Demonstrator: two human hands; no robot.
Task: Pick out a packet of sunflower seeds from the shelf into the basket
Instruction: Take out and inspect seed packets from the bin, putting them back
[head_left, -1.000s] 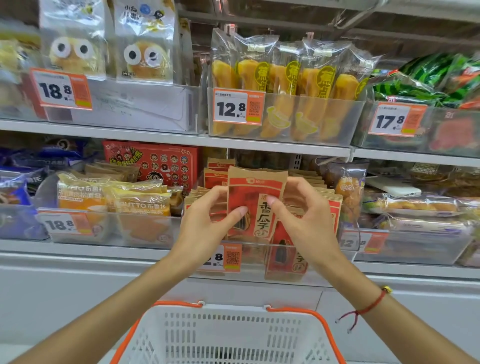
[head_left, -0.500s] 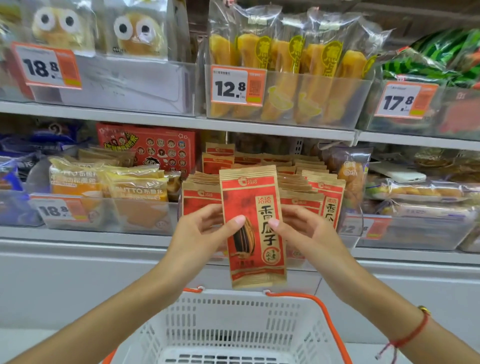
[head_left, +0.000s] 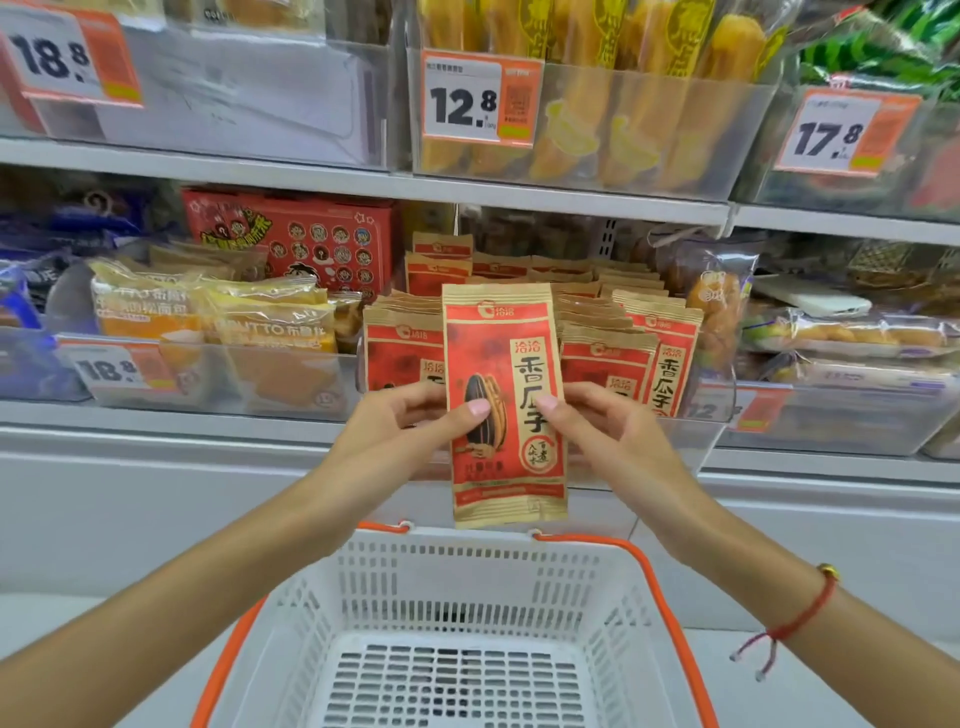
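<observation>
A red and tan packet of sunflower seeds (head_left: 501, 364) is held upright in front of the shelf, just above the far rim of the white basket (head_left: 457, 582). My left hand (head_left: 400, 431) pinches its left edge, thumb on the front. My right hand (head_left: 602, 431) pinches its right edge the same way. Behind it, several more packets of the same seeds (head_left: 639, 343) stand in a clear bin on the middle shelf. The basket has orange handles and nothing inside.
Yellow bread packs (head_left: 260, 322) sit in the bin to the left, a red box (head_left: 291, 239) behind them. Bagged pastries (head_left: 841, 332) lie to the right. The upper shelf edge (head_left: 519, 195) carries bins with price tags 18.8, 12.8 and 17.8.
The packet has come out of the bin and down toward the basket, held by both hands. My view has tilted lower, showing more of the basket.
</observation>
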